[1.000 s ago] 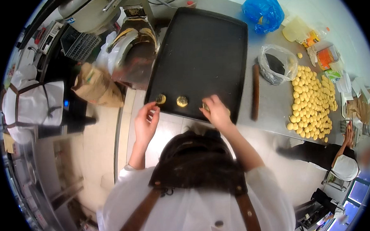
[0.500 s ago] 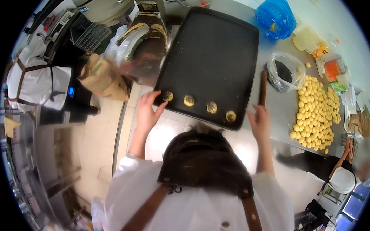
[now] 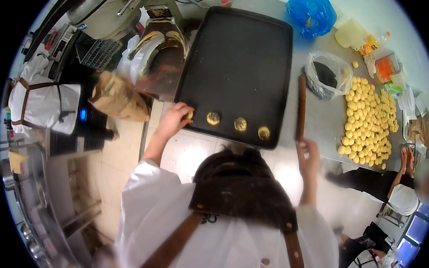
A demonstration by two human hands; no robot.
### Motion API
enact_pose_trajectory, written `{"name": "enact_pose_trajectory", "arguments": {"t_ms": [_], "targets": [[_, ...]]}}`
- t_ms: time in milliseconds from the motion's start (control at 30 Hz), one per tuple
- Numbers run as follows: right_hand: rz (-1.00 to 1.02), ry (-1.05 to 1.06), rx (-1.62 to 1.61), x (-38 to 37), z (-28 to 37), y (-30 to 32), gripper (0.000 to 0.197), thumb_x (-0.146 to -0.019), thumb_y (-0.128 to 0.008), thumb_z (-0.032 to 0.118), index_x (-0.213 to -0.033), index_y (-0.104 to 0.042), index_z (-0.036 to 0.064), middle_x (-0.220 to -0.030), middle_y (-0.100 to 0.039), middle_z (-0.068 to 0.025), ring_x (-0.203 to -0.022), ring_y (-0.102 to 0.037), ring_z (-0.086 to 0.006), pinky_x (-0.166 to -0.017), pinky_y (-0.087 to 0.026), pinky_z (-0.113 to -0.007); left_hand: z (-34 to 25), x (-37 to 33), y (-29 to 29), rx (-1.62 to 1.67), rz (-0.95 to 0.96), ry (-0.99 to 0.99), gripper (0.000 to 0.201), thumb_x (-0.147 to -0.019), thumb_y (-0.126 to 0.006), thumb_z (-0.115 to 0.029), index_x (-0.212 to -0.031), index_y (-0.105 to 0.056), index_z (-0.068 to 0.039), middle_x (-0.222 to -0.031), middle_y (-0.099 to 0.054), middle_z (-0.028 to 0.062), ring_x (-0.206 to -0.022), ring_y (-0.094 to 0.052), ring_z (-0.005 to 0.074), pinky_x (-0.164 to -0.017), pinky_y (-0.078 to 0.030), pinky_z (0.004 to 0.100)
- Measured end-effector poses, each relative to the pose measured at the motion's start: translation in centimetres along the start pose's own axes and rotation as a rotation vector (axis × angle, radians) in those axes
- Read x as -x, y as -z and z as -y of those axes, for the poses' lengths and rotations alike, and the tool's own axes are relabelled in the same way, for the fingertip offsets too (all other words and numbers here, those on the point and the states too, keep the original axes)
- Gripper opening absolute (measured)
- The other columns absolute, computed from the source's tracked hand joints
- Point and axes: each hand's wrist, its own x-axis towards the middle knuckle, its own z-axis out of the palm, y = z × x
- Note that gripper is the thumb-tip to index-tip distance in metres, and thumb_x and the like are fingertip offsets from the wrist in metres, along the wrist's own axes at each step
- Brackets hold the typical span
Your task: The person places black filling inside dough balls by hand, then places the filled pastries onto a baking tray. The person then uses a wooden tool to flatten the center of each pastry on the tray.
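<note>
On the large black baking tray (image 3: pixel 240 61), a row of flat yellow dough rounds with dark specks lies along the near edge, one of them a dough round (image 3: pixel 240 124) near the middle. My left hand (image 3: pixel 173 120) is at the tray's near left corner, its fingers closed around the leftmost dough round (image 3: pixel 190 115) and partly covering it. By the near end of a brown rolling pin (image 3: pixel 301 108), right of the tray, my right hand (image 3: pixel 309 157) has its fingers apart. Its fingertips are close to the pin's end; whether they touch it I cannot tell.
Many yellow dough balls (image 3: pixel 367 120) cover the steel table's right part. Behind them stand a clear plastic bag (image 3: pixel 328 76) with dark contents and a blue bag (image 3: pixel 312 11). A mixer (image 3: pixel 111 18) and a paper sack (image 3: pixel 119 97) are at left. Other people work on both sides.
My left fingers have closed on the leftmost dough round. My right hand has moved down a little, away from the tray's edge. The whole view has shifted slightly.
</note>
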Motion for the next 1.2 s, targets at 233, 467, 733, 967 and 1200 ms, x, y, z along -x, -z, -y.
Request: {"name": "enact_pose_trajectory", "arguments": {"t_ms": [233,467,733,967,1200], "targets": [[-0.056,0.017,-0.035,0.1,-1.7,1.5,0.025,-0.089,-0.073,0.012,-0.112,-0.068,0.0040,-0.105,-0.066,-0.0113,-0.084,-0.064,-0.0208,-0.075,-0.052,-0.034,-5.2,-1.8,1.9,-0.134,-0.206,-0.062,0.062,-0.073,-0.084,-0.027,-0.129,-0.064,-0.010,-0.126,-0.062,0.0153,-0.115,-0.058,0.0347,-0.100,-0.046,0.0431],[-0.116,0.029,-0.019,-3.4,-6.9,6.5,0.024,-0.089,-0.074,0.014,-0.110,-0.068,0.0051,-0.103,-0.067,-0.0119,-0.079,-0.064,-0.0217,-0.071,-0.053,-0.035,-17.0,-6.9,-1.0,0.124,-0.248,-0.116,0.048,-0.082,-0.078,-0.023,-0.124,-0.065,-0.003,-0.122,-0.066,0.0172,-0.113,-0.060,0.0378,-0.099,-0.047,0.0452],[-0.110,-0.148,0.191,-10.7,-20.8,18.4,0.024,-0.091,-0.071,0.024,-0.105,-0.070,0.0037,-0.094,-0.070,-0.0112,-0.076,-0.065,-0.0243,-0.070,-0.053,-0.037,-30.8,-12.7,-8.9,0.250,-0.119,-0.079,0.034,-0.088,-0.074,-0.021,-0.117,-0.068,-0.003,-0.113,-0.069,0.0172,-0.109,-0.063,0.0370,-0.095,-0.049,0.0450],[-0.032,0.401,0.192,-26.8,-25.9,19.7,0.029,-0.086,-0.073,0.024,-0.106,-0.070,0.0039,-0.100,-0.069,-0.0096,-0.095,-0.063,-0.0303,-0.086,-0.050,-0.040,-44.7,-18.4,-12.7,0.382,0.039,-0.079,0.027,-0.091,-0.072,-0.023,-0.112,-0.070,-0.005,-0.109,-0.070,0.0159,-0.098,-0.065,0.0362,-0.087,-0.052,0.0429],[-0.019,0.508,0.382,-41.1,-26.8,14.1,0.029,-0.084,-0.070,0.022,-0.110,-0.071,0.0092,-0.114,-0.068,-0.0053,-0.124,-0.050,-0.0290,-0.112,-0.034,-0.045,-48.6,-17.7,-14.1,0.297,0.058,0.145,0.022,-0.092,-0.070,-0.020,-0.109,-0.072,-0.005,-0.104,-0.071,0.0152,-0.098,-0.066,0.0359,-0.087,-0.051,0.0423]]}}
